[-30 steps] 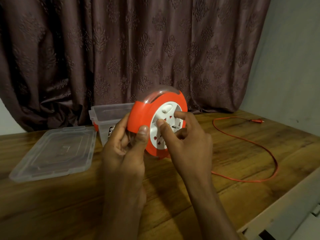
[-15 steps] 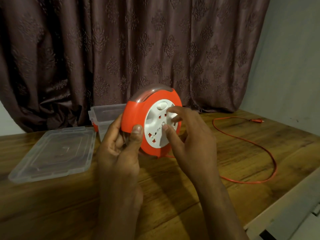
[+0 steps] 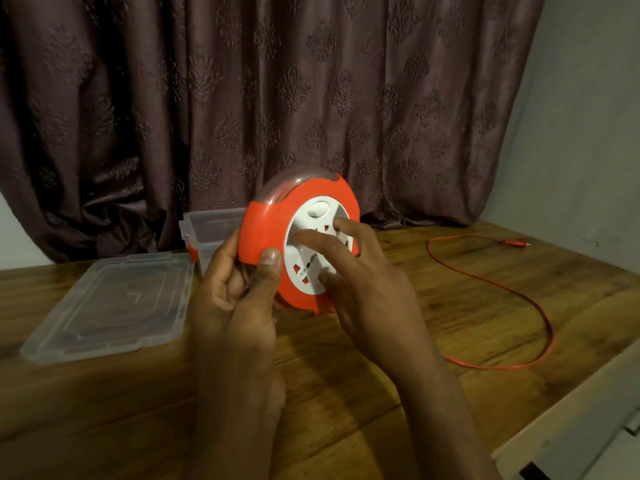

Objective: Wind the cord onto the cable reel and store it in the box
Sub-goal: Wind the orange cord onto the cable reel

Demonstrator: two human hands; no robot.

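Observation:
An orange cable reel [image 3: 268, 225] with a white socket face stands on edge above the wooden table [image 3: 450, 306]. My left hand [image 3: 239, 299] grips its orange rim, thumb on the front. The fingers of my right hand [image 3: 360, 278] press on the white socket disc [image 3: 311, 251]. A thin orange cord [image 3: 540, 306] runs from under the reel in a wide loop over the table to its plug [image 3: 516, 242] at the far right. The clear plastic box [image 3: 211, 228] stands behind the reel, partly hidden by it.
The box's clear lid [image 3: 110, 303] lies flat on the table to the left. A brown patterned curtain [image 3: 277, 98] hangs right behind the table. The table's front right edge [image 3: 571, 393] runs diagonally, with a pale wall at the right.
My right fingers have turned round on the white disc, and the socket holes sit at a new angle. The cord loop on the table has drawn in slightly. The reel sits a little further left.

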